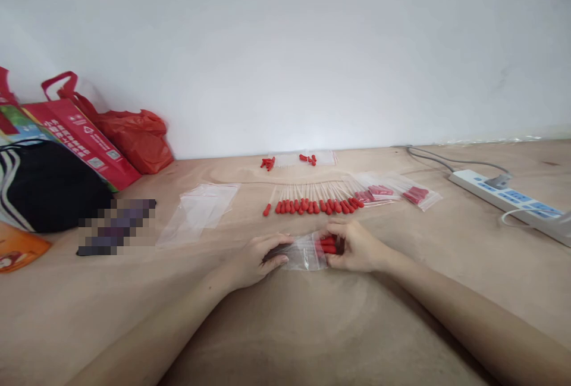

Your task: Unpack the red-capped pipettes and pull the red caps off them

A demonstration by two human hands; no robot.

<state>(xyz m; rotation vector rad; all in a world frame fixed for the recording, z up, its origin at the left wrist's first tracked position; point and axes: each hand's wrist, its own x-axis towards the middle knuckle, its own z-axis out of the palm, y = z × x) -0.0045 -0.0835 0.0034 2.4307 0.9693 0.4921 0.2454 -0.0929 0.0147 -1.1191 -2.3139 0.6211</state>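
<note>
Fingers of the left hand, in the head view, pinch the left part of a clear zip bag, while those of the right hand curl round red-tipped sticks at the bag's red-edged mouth. Whether the left fingertips press on the sticks through the film, I cannot tell. It would seem best to hold the plastic taut, level the red ends and guide them as one bundle, so the film does not crease. Both forearms slant in from the lower corners, low over the table, hands facing each other just before a row of loose sticks
</note>
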